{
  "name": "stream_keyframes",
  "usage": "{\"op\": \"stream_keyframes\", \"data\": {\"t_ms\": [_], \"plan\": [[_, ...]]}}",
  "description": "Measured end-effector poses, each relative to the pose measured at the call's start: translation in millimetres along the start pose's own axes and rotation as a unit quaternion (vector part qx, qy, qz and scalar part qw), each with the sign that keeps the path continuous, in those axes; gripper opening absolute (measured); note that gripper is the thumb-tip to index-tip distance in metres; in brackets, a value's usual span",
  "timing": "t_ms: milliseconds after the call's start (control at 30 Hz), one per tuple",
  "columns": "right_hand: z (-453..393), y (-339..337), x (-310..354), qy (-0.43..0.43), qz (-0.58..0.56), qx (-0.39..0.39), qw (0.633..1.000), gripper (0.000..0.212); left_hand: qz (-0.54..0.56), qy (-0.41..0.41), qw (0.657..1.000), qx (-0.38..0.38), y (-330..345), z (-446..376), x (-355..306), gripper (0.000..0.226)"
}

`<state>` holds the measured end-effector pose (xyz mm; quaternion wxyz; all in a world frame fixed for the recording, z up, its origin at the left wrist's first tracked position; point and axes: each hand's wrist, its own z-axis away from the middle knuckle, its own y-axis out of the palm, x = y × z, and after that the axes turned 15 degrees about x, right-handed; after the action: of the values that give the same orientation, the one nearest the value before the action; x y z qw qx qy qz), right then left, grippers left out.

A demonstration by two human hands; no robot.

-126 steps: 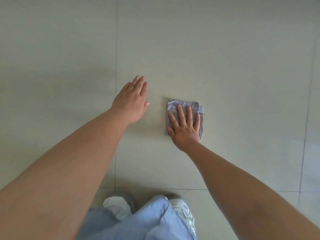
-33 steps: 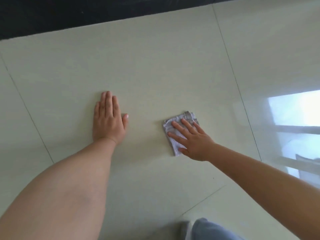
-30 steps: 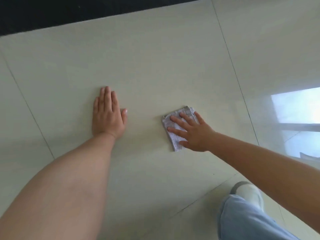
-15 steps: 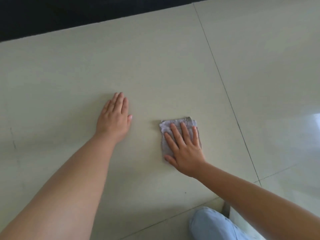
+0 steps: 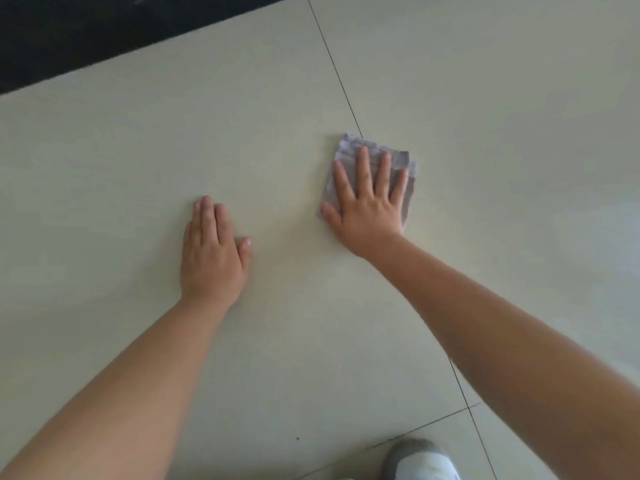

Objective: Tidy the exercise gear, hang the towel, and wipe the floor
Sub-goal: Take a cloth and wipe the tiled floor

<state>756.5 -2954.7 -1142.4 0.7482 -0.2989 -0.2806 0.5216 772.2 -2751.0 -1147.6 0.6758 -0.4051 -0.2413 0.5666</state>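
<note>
Cloth, soft, light and folded, lies on the floor under the flat, spread right hand, while the left hand rests flat beside it; probably best gripped at an edge.

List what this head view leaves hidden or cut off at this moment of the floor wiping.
1. Cloth: its middle is hidden under the right hand pressing it flat.
2. Shoe: cut off by the bottom edge.
3. Dark strip at the top left: cut off by the frame; too dark to identify.
4. Floor under the left hand: covered by the palm.
</note>
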Motion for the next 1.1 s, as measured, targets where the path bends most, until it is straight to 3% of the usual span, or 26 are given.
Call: {"op": "stream_keyframes", "data": {"t_ms": [100, 167, 233, 333, 400, 467, 533, 633, 733, 800, 900, 967, 1033, 1100], "plan": [[26.7, 45.9, 27.8, -0.097, 0.03, -0.056, 0.993, 0.059, -0.012, -0.002, 1.0, -0.005, -4.9, -0.9, -1.5, 0.065], [61.4, 70.8, 2.1, -0.122, 0.027, -0.037, 0.991, 0.056, -0.009, 0.002, 0.999, -0.036, -13.0, -9.6, -2.0, 0.067], [89.1, 85.0, -51.2, -0.088, 0.059, -0.013, 0.994, 0.056, 0.003, 0.0, 0.998, -0.057, -21.1, -24.1, -1.7, 0.074], [90.9, 59.2, -113.4, 0.032, 0.011, -0.001, 0.999, 0.083, 0.024, -0.012, 0.998, -0.06, -25.7, -44.5, 2.8, 0.083], [57.5, 26.2, -119.1, 0.119, -0.055, -0.015, 0.991, 0.091, 0.034, -0.015, 0.997, -0.069, -23.6, -49.4, 6.3, 0.081], [8.1, -12.7, -96.0, 0.157, -0.078, -0.031, 0.984, 0.081, 0.044, -0.011, 0.996, -0.08, -19.1, -52.0, 9.2, 0.078], [-42.8, -46.9, -54.9, 0.116, -0.06, -0.037, 0.991, 0.066, 0.047, 0.001, 0.995, -0.093, -16.2, -54.3, 11.9, 0.073], [-83.0, -65.5, 18.5, -0.005, -0.008, -0.016, 1.0, 0.062, 0.028, 0.016, 0.993, -0.113, -13.7, -57.0, 14.2, 0.063], [-55.8, -24.6, 50.1, -0.114, 0.054, -0.043, 0.991, 0.057, 0.028, 0.022, 0.993, -0.114, -17.2, -58.2, 13.6, 0.06], [-18.0, 3.1, 29.1, -0.145, 0.077, -0.043, 0.986, 0.053, 0.024, 0.023, 0.993, -0.113, -21.1, -58.7, 13.7, 0.059], [-0.4, -1.9, -40.5, -0.089, 0.106, -0.007, 0.99, 0.064, 0.017, 0.029, 0.994, -0.108, -23.3, -60.2, 14.0, 0.059], [-22.0, -34.8, -65.9, 0.019, 0.04, -0.022, 0.999, 0.076, 0.013, 0.032, 0.993, -0.113, -22.3, -61.1, 16.1, 0.059], [-66.6, -70.1, -58.2, 0.128, -0.055, -0.042, 0.989, 0.071, 0.015, 0.027, 0.993, -0.116, -20.6, -59.4, 17.4, 0.058], [-112.3, -100.3, -22.6, 0.162, -0.081, -0.042, 0.982, 0.061, 0.017, 0.023, 0.994, -0.11, -21.1, -58.1, 16.9, 0.058]]}}
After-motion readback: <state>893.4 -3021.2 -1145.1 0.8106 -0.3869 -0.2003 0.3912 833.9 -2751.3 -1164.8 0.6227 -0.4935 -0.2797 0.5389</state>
